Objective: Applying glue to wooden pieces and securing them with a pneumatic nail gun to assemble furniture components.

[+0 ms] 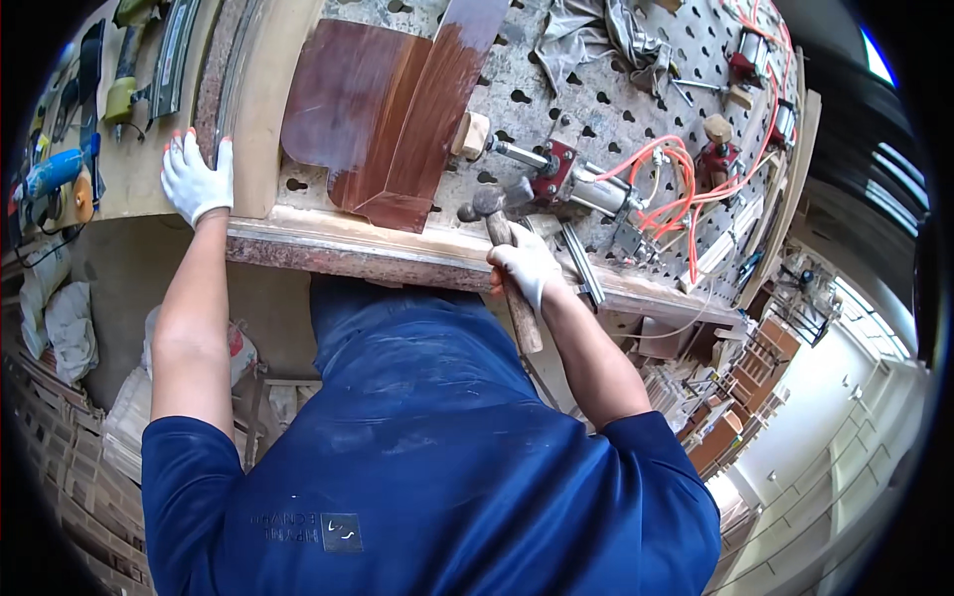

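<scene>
- Filling the lower picture closest to the lens, a blue work shirt (427,447) is covering the person's torso, with both bare forearms reaching up from it to the worktop (596,109), a grey perforated plate whose near edge is faced with a worn wooden rail.
- Lying on that worktop, a reddish-brown stained wood moulding (383,119) is spreading as two angled boards joined along a ridge; it is looking stiff and fairly weighty, its stained face probably scratching easily, so I judge the unfinished edges the safer place to take it.
- Running beside it on the left, a pale curved wood strip (263,109) is bending along the worktop's end.
- Sitting to the right of the moulding, a red-bodied pneumatic clamp (561,174) is pointing its rod and small wooden pad at the board, with orange air hoses (676,174) looping away behind it.
- Gripping firmly, the right hand (527,266), in a white glove, is clenching round the wooden handle of a hammer (507,258); the dark steel head is hanging just above the worktop's near rail, close to the moulding's lower corner. That tool is looking head-heavy and rigid, and it is being held roughly mid-handle.
- Pressing down flat, the left hand (197,179), also gloved, is resting with spread fingers against the curved strip's outer edge, grasping nothing.
- Lying far left, a blue power tool (50,179) is sitting on a side board.
</scene>
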{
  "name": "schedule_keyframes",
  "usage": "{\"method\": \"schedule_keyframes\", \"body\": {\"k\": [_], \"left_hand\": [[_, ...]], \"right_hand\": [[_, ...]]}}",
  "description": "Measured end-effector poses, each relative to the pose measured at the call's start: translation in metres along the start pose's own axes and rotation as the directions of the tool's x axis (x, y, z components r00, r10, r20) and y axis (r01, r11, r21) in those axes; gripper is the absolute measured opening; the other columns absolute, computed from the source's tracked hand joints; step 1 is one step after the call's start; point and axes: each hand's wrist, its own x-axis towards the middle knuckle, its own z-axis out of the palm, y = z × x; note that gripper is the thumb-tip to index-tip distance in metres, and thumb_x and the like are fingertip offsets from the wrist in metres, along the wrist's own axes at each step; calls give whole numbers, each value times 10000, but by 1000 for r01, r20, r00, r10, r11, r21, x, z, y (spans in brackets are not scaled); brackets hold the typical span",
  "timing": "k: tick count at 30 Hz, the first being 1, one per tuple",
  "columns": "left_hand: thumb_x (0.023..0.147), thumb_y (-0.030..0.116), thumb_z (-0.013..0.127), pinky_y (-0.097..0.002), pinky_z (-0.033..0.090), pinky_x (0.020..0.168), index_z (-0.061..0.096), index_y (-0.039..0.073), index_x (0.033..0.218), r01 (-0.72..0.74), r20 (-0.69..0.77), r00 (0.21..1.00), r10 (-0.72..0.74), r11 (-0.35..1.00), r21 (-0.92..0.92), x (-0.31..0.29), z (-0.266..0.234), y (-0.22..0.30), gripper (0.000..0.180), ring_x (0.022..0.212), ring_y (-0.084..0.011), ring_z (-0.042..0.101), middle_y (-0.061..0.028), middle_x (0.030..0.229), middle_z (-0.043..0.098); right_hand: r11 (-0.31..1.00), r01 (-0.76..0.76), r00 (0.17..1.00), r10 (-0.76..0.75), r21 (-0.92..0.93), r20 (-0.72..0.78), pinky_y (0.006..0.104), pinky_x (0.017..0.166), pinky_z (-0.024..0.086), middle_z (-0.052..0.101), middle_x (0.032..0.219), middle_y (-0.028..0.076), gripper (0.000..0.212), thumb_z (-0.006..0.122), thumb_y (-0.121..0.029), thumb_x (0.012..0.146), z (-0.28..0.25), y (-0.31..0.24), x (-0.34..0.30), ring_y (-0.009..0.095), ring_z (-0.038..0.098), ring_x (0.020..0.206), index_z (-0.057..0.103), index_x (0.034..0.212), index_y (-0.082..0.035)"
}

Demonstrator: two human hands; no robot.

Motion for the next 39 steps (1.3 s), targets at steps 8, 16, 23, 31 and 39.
{"method": "schedule_keyframes", "body": {"k": [8,16,23,31,39], "left_hand": [[836,593,710,-479,460,1062,645,164,1280,-3,-7,1000,3,1000,-10,-12,-3,-2,621,1246,-320,606,-101,1354,650],[831,592,715,-477,461,1060,649,162,1274,6,-39,999,-7,1000,-24,-7,-2,0,622,1249,-321,602,-107,1353,648],[834,592,712,-474,459,1062,651,157,1270,-7,-23,1000,7,1000,1,-6,-3,-1,619,1248,-321,602,-110,1358,644],[848,614,700,-469,467,1049,633,153,1296,-13,-29,999,13,1000,20,-8,0,-5,646,1251,-321,601,-117,1351,649],[845,593,700,-471,455,1066,636,159,1299,-26,-31,999,26,1000,-3,-5,3,1,631,1258,-320,599,-119,1370,641]], "right_hand": [[979,-27,998,40,202,-58,319,423,505,626,864,137,419,589,-20,840,-15,45,79,191,580,544,532,1255,-31],[927,16,895,-180,-375,-408,337,435,503,639,855,159,484,612,-33,807,2,59,102,209,591,532,524,1283,-27],[907,156,955,-240,-391,-175,305,419,474,667,900,176,640,625,26,800,28,64,105,182,576,530,472,1421,-4],[957,122,987,-144,-264,-66,302,456,495,688,1011,187,722,683,-43,775,-6,13,38,192,621,566,469,1464,-16],[378,126,714,-676,-917,-181,427,860,529,733,1058,168,440,625,-222,830,-131,-146,142,407,660,924,648,1259,-128]]}}
